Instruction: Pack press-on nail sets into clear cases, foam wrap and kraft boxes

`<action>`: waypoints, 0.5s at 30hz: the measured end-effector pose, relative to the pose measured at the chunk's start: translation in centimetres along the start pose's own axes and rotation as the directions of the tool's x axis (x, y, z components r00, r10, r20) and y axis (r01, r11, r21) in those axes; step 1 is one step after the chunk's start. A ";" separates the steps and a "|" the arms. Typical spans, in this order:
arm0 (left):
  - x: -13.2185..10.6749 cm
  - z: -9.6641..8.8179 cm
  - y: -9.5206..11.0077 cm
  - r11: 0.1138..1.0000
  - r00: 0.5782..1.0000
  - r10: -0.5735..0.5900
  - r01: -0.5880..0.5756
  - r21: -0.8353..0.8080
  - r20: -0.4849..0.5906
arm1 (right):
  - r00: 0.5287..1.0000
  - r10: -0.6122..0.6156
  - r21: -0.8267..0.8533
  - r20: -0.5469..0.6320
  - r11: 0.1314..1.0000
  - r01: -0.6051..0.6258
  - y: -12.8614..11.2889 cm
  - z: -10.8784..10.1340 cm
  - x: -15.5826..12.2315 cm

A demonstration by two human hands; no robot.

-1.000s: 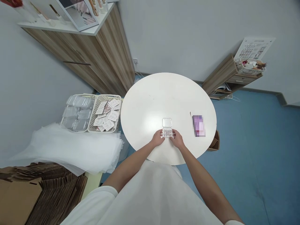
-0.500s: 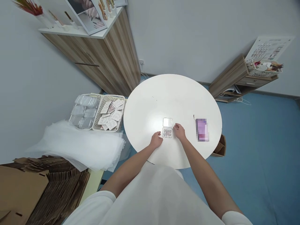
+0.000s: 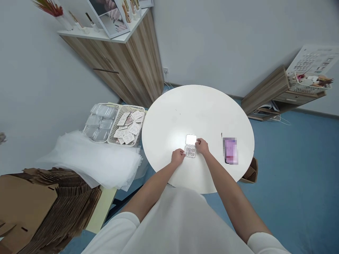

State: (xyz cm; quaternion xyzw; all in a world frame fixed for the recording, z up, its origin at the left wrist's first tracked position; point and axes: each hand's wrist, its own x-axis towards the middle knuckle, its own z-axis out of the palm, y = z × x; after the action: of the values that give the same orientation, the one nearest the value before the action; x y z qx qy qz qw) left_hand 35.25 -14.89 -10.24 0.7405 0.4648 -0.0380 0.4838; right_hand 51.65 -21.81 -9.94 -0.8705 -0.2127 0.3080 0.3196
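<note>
Although small glossy pieces (image 3: 189,150) line the clear rectangular plastic case (image 3: 190,157) on the white oval surface (image 3: 169,123), its clear lid (image 3: 191,139) is unclosed; your left hand (image 3: 178,157) and right hand (image 3: 202,146) flank it, fingers curled, pinch not discernible.

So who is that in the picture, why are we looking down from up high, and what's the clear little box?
There's no robot here. A person wears a camera on their head, so you see almost what they would see: their own bare left hand and right hand reaching out in front.

The hands are at a white round-edged table. Between them is a small clear box with its lid open. Little things sit in rows inside, too small to name. The fingertips are right at the box's sides, but I can't tell whether they grip it.

Also on the table, to the right, is a purple thing, blurred into squares.
</note>
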 end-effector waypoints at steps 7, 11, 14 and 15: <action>0.2 -0.1 0.0 0.997 1.000 -0.018 0.018 -0.071 -0.006 | 0.999 -0.048 0.100 0.005 0.994 0.047 0.7 -1.4 -1.4; 0.3 -0.1 -0.1 0.985 0.999 -0.052 0.054 -0.163 0.016 | 0.997 -0.066 0.201 0.031 0.978 0.058 1.2 -1.6 -2.7; 0.1 -0.3 -0.3 0.974 0.997 -0.041 0.055 -0.219 0.065 | 0.997 -0.063 0.294 0.052 0.955 0.045 1.6 -1.5 -3.8; 0.0 -0.4 -0.3 0.969 0.996 -0.036 0.055 -0.239 0.084 | 0.997 -0.054 0.306 0.054 0.951 0.035 1.7 -1.4 -4.2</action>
State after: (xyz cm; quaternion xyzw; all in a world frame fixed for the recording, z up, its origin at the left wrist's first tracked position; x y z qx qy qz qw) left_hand 34.85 -14.52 -10.27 0.6634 0.4632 -0.0217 0.5872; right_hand 49.91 -25.99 -8.62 -0.7959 -0.1919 0.3565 0.4502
